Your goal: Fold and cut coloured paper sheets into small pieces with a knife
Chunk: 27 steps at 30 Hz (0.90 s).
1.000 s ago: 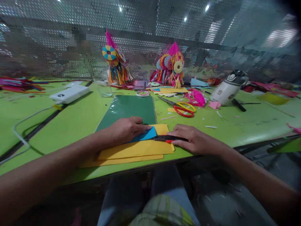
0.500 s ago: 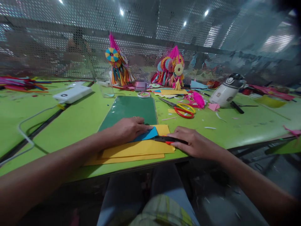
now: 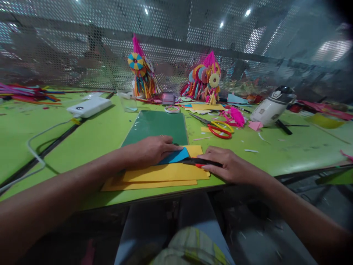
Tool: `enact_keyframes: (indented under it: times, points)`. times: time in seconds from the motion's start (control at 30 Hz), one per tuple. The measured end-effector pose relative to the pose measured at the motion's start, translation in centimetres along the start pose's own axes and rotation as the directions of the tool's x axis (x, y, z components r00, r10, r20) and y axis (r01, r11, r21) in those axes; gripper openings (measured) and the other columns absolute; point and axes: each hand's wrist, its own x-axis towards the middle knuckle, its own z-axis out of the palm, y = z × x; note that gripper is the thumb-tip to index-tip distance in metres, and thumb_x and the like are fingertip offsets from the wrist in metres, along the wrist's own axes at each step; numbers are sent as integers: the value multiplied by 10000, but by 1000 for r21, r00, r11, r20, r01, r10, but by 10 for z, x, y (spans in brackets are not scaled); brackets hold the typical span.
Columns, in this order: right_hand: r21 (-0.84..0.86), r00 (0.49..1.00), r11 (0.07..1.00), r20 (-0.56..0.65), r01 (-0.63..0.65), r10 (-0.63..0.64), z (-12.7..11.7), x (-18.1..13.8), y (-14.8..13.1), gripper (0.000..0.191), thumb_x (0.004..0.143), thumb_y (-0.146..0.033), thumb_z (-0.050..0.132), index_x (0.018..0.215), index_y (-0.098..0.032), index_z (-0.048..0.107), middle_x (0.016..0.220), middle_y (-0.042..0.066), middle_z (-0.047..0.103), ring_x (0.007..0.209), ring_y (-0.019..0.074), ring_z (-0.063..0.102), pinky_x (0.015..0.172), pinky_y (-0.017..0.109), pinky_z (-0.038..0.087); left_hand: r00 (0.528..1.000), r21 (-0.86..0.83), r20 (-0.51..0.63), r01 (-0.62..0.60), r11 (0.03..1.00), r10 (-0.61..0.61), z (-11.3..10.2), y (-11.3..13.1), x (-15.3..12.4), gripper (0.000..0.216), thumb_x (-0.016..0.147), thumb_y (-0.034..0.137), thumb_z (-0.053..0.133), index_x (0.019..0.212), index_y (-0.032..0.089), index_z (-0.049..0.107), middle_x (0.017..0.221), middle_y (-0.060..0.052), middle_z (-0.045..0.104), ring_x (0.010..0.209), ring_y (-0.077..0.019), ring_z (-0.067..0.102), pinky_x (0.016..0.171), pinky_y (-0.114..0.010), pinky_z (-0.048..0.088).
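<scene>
My left hand [image 3: 154, 150] lies flat, fingers stretched out, pressing a blue paper piece [image 3: 174, 156] down on yellow paper [image 3: 165, 173]. The hand covers the left part of the blue piece. My right hand [image 3: 224, 163] is closed round a slim black and red pointed tool [image 3: 205, 161], whose exact kind I cannot make out. Its dark tip touches or nearly touches the blue piece's lower right edge. Under and behind the papers is a shiny green sheet [image 3: 161, 125].
Scissors [image 3: 220, 129] with red and yellow handles lie beyond my right hand. Farther back are a white-and-black bottle [image 3: 271, 106], a pink bundle [image 3: 237, 117], colourful tassel ornaments [image 3: 205, 77] and a clear cup [image 3: 129, 103]. A white corded device [image 3: 89, 106] lies left. The green table's [image 3: 176, 194] front edge is near.
The whole view has shifted slightly, so things appear a little farther right. Both hands keep nearly the same place on the paper, the tool still in my right hand.
</scene>
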Motion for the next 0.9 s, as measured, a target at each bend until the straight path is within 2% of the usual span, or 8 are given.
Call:
enact_keyframes:
  times: [0.17, 0.43, 0.67, 0.9]
  points:
    - [7, 1000, 1000, 16, -12, 12, -1, -7, -1, 317, 1001, -302, 498, 1240, -163, 653, 999, 122, 667, 898, 212, 626, 804, 324, 494, 1000, 1, 24, 3, 1000, -3, -3, 3, 1, 453, 1046, 324, 265, 1327, 251, 613, 908, -78, 567, 747, -173, 536, 684, -266, 406]
    - [-23, 1000, 1000, 9, 18, -18, 0, 2, -1, 321, 1006, -328, 486, 1199, -154, 674, 980, 130, 663, 890, 219, 623, 794, 330, 496, 999, 61, 33, -27, 998, 25, -4, 5, -3, 447, 1006, 165, 328, 1382, 247, 555, 941, -77, 553, 791, -181, 528, 700, -270, 392]
    - [3, 1000, 1000, 31, -6, 6, -1, -8, -2, 317, 1006, -281, 488, 1251, -149, 638, 1034, 132, 660, 934, 215, 622, 824, 322, 486, 999, 46, 33, -41, 998, 39, 0, 1, -2, 418, 1002, 181, 358, 1354, 235, 577, 905, -70, 542, 758, -175, 517, 679, -265, 390]
    - [36, 999, 999, 43, 12, -14, 0, 5, -5, 302, 1013, -316, 480, 1172, -148, 674, 963, 118, 657, 894, 209, 605, 798, 323, 471, 997, 40, 79, -6, 999, 3, -6, 6, -2, 448, 982, 128, 362, 1373, 233, 554, 955, -73, 550, 809, -177, 532, 733, -269, 401]
